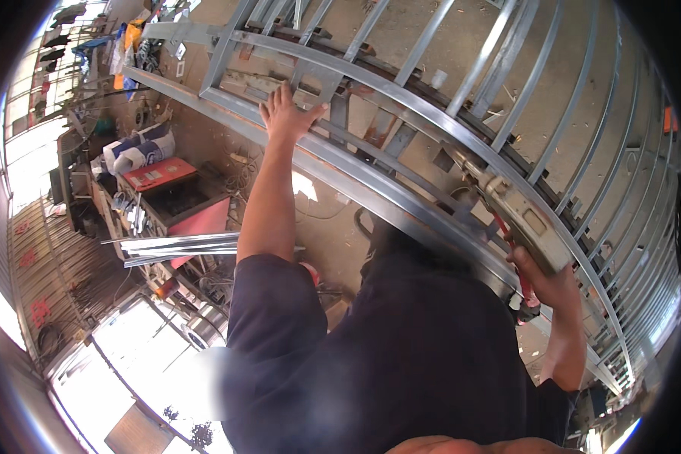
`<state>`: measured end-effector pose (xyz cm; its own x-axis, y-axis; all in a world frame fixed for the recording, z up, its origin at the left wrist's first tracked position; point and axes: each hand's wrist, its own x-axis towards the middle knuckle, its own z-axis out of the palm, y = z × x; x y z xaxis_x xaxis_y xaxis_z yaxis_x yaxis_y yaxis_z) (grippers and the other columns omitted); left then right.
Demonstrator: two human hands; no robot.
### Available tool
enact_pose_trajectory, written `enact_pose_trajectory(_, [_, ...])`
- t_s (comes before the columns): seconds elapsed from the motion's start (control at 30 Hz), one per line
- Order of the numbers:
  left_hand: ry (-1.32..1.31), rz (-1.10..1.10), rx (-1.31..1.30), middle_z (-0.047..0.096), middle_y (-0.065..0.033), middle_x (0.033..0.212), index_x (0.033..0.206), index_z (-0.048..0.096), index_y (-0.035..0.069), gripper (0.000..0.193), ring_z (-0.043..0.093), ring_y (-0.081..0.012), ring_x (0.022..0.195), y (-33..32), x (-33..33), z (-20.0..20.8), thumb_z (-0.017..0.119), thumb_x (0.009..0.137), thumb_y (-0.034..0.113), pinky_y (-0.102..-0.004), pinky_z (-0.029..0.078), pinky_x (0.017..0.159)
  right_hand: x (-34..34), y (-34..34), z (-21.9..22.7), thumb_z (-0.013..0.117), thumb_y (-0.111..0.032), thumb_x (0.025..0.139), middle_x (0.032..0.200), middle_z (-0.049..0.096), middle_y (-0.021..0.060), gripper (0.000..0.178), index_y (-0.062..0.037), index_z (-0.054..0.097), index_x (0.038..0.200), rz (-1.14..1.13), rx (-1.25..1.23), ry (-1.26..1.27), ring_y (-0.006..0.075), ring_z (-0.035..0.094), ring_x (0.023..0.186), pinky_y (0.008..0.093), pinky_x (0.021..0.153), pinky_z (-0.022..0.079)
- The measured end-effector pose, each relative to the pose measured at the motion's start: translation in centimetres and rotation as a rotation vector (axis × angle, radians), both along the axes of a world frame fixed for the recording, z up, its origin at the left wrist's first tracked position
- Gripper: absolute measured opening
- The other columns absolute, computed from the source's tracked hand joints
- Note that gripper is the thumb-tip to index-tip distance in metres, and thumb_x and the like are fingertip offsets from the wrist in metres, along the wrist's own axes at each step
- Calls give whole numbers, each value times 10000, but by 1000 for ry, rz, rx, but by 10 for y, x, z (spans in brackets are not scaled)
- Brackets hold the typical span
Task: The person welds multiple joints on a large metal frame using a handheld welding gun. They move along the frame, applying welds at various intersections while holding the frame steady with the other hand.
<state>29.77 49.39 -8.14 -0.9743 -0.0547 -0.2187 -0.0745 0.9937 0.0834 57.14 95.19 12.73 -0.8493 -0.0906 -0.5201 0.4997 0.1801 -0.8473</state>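
My left hand [284, 117] lies on a grey square steel tube [242, 108] of a large metal frame, with its fingers and thumb spread and nothing in them. Over on the right, my right hand [546, 281] is wrapped round the rear of a scuffed beige power tool [526, 219] with red parts beneath its body. The tool's narrower front end points up and left, over the gap between the frame's tubes. Its working tip is too unclear to name.
A long row of parallel steel bars [499, 60] fills the far side and right. At left stand a red-topped box [159, 174], white and blue sacks [140, 147] and a bundle of thin metal lengths [181, 247]. A cable lies on the dusty floor [318, 200].
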Motion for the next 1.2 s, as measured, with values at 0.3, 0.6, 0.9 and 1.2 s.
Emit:
enact_pose_trajectory(0.3, [36, -42, 160, 416, -208, 1595, 1627, 312, 28, 1252, 286, -323, 1556, 0, 4, 3, 738, 725, 786, -551, 62, 1290, -117, -176, -30, 791, -336, 963, 1241, 711, 73, 643, -55, 546, 1486, 0, 289, 11, 166, 671, 1069, 348, 944, 557])
enact_pose_trajectory(0.6, [40, -43, 249, 407, -244, 1563, 1604, 297, -20, 1199, 293, -361, 1539, -10, 1, 8, 756, 766, 704, -555, 70, 1280, -200, -271, -78, 752, -249, 834, 1151, 729, 230, 717, -177, 531, 1513, 152, 528, 422, 453, 687, 1060, 463, 918, 558])
enact_pose_trajectory(0.9, [56, -18, 352, 443, -225, 1504, 1575, 328, -40, 1136, 309, -356, 1506, -12, -1, 15, 792, 763, 604, -516, 97, 1276, -228, -307, -93, 768, -271, 830, 1147, 730, 209, 725, -201, 519, 1508, 209, 685, 465, 429, 692, 1043, 488, 878, 568])
enact_pose_trajectory(1.2, [39, -10, 384, 441, -243, 1516, 1576, 338, -26, 1023, 303, -373, 1522, -12, -1, 17, 744, 807, 511, -513, 124, 1274, -229, -319, -107, 803, -250, 804, 1158, 737, 141, 777, -241, 498, 1519, 236, 837, 543, 378, 719, 1001, 479, 820, 594])
